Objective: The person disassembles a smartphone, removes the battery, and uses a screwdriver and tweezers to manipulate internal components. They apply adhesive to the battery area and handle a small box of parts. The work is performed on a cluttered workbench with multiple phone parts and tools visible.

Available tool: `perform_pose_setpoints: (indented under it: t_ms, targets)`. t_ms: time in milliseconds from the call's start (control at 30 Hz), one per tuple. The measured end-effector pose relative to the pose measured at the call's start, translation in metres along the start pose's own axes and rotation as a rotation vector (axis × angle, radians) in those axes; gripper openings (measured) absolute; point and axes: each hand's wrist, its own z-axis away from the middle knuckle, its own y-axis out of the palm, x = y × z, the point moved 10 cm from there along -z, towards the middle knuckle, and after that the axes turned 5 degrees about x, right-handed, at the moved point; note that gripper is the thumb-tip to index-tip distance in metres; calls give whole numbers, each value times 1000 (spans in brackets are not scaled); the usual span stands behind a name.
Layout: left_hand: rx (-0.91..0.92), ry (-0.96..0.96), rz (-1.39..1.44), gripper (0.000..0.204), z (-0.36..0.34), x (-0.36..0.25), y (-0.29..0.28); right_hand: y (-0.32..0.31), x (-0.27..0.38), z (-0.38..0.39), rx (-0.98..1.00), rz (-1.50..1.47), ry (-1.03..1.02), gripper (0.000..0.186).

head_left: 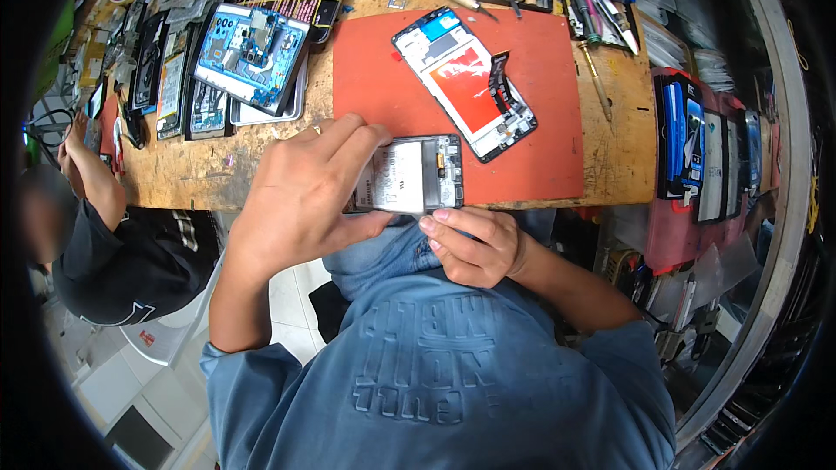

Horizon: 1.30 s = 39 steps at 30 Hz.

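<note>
An opened phone [405, 176], with a silver battery and a strip of small parts at its right end, lies sideways at the front edge of an orange-red mat [542, 170]. My left hand [305, 187] grips its left end, fingers over the top edge and thumb along the lower edge. The curled fingertips of my right hand [475, 248] pinch the phone's lower edge near the right end. Beyond it, a phone frame [457, 78] with a red inner panel lies at a slant, a black curved flex piece across its right side.
Disassembled phones and boards [248, 57] crowd the wooden bench [623, 144] at left. Tools [592, 0] lie along the back. Pink trays with device parts [675, 222] sit at right. Another person [126, 248] in a dark shirt works at the far left, arms on the bench.
</note>
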Motion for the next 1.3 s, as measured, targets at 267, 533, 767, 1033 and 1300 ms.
perform_pose_setpoints:
  t_ms: [267,533,767,1033,1300]
  targets:
    - [-627,-54,1121,93,63,100,-15,-11,-7,-14,39,-125,119,23]
    - [-768,20,1095,86,92,86,-37,-131,-122,15,1,76,1141,11]
    - [-108,-43,288,72,-15,40,-35,-124,-173,-42,230,384,843,22]
    - [-125,215,461,67,-35,22,-54,-78,-90,-92,128,26,604,34]
    - [-740,466,546,26,8,-22,-88,-64,-65,-123,20,128,234,41]
